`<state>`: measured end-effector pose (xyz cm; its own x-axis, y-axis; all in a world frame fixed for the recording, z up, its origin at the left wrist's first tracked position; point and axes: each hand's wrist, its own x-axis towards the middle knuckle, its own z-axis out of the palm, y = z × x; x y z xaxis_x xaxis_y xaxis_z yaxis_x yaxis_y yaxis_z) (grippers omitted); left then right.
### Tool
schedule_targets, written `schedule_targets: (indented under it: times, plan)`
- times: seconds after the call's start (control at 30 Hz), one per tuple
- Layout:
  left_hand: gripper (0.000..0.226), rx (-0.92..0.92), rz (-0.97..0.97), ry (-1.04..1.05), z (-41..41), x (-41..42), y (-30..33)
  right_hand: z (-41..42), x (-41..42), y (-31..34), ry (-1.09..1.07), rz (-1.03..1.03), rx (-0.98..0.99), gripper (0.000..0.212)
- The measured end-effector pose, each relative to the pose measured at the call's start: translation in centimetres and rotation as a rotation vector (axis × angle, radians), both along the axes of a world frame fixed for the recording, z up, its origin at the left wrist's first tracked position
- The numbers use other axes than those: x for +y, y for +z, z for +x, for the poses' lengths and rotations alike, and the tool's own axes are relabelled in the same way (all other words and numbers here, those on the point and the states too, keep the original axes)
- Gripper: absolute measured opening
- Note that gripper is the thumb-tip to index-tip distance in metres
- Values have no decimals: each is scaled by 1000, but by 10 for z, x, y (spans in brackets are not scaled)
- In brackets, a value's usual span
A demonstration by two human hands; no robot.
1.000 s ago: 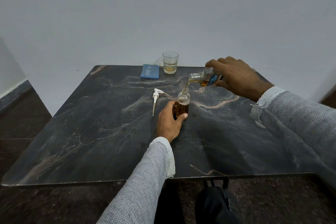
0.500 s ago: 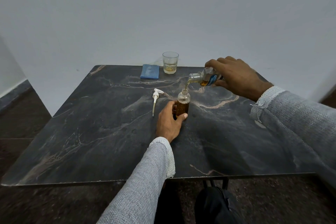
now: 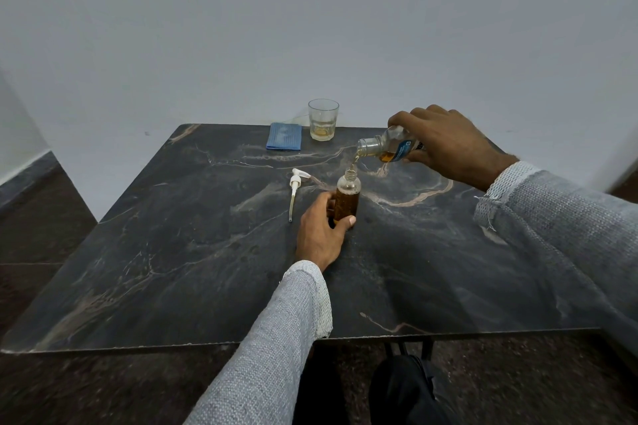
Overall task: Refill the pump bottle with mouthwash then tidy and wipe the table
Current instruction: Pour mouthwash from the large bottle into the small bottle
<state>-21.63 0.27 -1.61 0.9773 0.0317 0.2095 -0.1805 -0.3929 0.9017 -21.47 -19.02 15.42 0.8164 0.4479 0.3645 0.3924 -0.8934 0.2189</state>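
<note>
The refill step is in hand. The left hand (image 3: 322, 229) grips the upright pump bottle (image 3: 348, 197) on the tabletop (image 3: 193, 252); the right hand (image 3: 445, 145) grips the tilted mouthwash bottle (image 3: 388, 148), pouring into its neck. The level appears near the shoulder. Next: right the mouthwash bottle, then refit the pump head (image 3: 295, 185).

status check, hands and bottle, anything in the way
Left hand grips pump bottle, upright. Right hand tips mouthwash bottle, pouring. Pump head lies apart; nothing blocking.
</note>
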Motion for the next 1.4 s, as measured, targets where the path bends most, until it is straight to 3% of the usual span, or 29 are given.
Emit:
schedule_targets:
  times: [0.93, 1.1, 1.4]
  plan:
    - [56, 12, -7, -10, 1, 0, 0, 6, -2, -10, 31, 54, -23, 57]
    - [57, 20, -2, -12, 1, 0, 0, 6, 1, -38, 9, 281, 91, 62]
    - [50, -14, -25, -6, 3, 0, -5, 0, -22, -73, -102, 1127, 310, 61]
